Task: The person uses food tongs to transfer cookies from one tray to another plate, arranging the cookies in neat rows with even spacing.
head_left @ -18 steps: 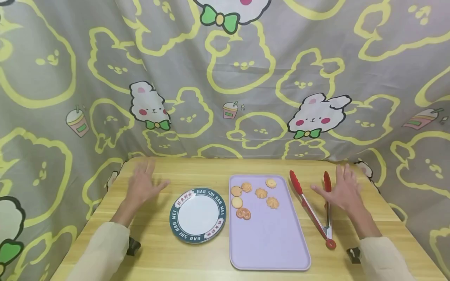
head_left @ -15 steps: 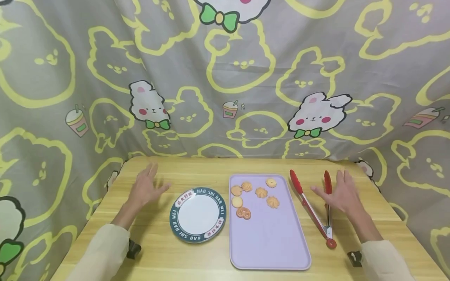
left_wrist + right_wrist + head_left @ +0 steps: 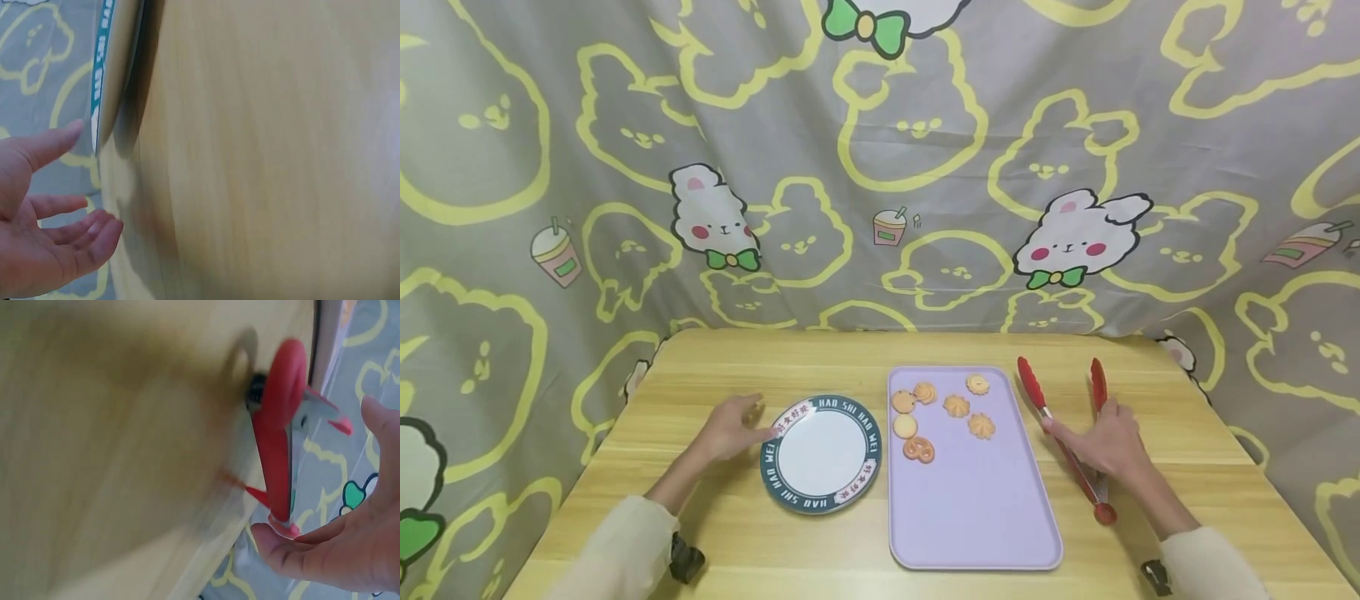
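My left hand (image 3: 730,429) is at the upper left rim of the round plate (image 3: 822,454), thumb toward the rim; in the left wrist view a small gap shows between thumb and plate (image 3: 106,75), fingers loosely bent. My right hand (image 3: 1108,437) is over the red-and-metal tongs (image 3: 1078,475), which lie spread apart right of the tray. Its thumb reaches the left arm and its fingers are beside the right one. In the right wrist view the hand (image 3: 337,544) spans the tongs (image 3: 275,450) with thumb and fingers apart, not closed round them.
Between plate and tongs lies a purple tray (image 3: 973,517) with several cookies (image 3: 957,406) and a pretzel-shaped one (image 3: 919,450) in its upper part. A patterned curtain (image 3: 925,183) hangs behind the wooden table (image 3: 760,546).
My left hand has come down and right to the plate's rim. My right hand has moved left and down over the tongs. The head view has tilted slightly.
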Demonstrator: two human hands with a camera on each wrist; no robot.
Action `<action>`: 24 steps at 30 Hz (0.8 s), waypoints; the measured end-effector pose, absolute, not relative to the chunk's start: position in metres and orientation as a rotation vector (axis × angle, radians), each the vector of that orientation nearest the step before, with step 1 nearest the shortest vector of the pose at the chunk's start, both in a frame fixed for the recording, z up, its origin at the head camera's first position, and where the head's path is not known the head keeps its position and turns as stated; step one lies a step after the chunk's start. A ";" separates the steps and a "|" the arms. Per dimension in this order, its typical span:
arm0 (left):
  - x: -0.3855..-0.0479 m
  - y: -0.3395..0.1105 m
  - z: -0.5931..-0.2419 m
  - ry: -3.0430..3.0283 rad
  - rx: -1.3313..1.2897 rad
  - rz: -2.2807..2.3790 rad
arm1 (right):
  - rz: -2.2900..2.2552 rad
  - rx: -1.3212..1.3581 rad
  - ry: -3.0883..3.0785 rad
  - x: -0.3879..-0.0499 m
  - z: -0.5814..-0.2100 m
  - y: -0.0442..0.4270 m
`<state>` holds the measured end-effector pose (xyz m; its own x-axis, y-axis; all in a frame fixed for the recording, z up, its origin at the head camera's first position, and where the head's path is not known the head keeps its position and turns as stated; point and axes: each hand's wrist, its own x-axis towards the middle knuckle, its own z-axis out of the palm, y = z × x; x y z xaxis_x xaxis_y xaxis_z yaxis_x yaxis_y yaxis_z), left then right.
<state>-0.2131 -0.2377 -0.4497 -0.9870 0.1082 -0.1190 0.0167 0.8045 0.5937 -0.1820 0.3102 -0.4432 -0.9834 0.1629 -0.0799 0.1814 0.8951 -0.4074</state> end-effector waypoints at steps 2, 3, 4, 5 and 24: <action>-0.211 -0.233 -0.451 2.813 0.085 0.963 | -0.634 0.287 2.997 -0.181 -0.445 0.308; -0.209 -0.231 -0.452 2.807 0.077 0.967 | -0.623 0.292 2.989 -0.181 -0.447 0.307; -0.208 -0.229 -0.453 2.801 0.067 0.968 | -0.606 0.295 2.990 -0.181 -0.448 0.306; -0.207 -0.228 -0.454 2.789 0.057 0.973 | -0.592 0.306 2.989 -0.181 -0.449 0.305; -0.198 -0.218 -0.460 2.808 -0.009 0.997 | -0.593 0.363 2.990 -0.188 -0.456 0.300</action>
<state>-0.1979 -0.2175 -0.4598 -0.9869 0.0485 -0.1539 -0.0594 0.7777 0.6258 -0.1876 0.2997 -0.4563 -0.9694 0.2163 -0.1157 0.2441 0.8976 -0.3671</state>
